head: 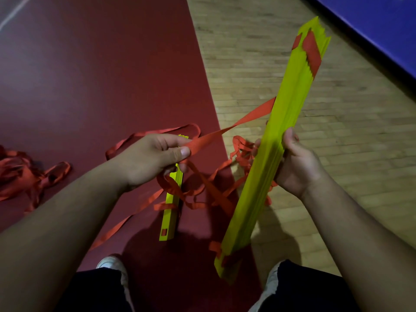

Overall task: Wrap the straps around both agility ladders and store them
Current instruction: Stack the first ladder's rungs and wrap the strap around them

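My right hand (297, 163) grips a stacked bundle of yellow ladder rungs (279, 140), held up at a slant from lower left to upper right. A red strap (238, 123) runs taut from the bundle's middle to my left hand (153, 161), which pinches it between thumb and fingers. More loose red strap (202, 190) hangs in loops below the bundle. A second yellow rung bundle (172, 210) lies on the floor under my left hand, with strap tangled over it.
A heap of red strap (24, 176) lies on the dark red floor (90, 75) at the left. Wooden floor (337, 122) lies to the right, and a blue mat (382, 25) runs along the far right. My shoes (112, 264) show at the bottom.
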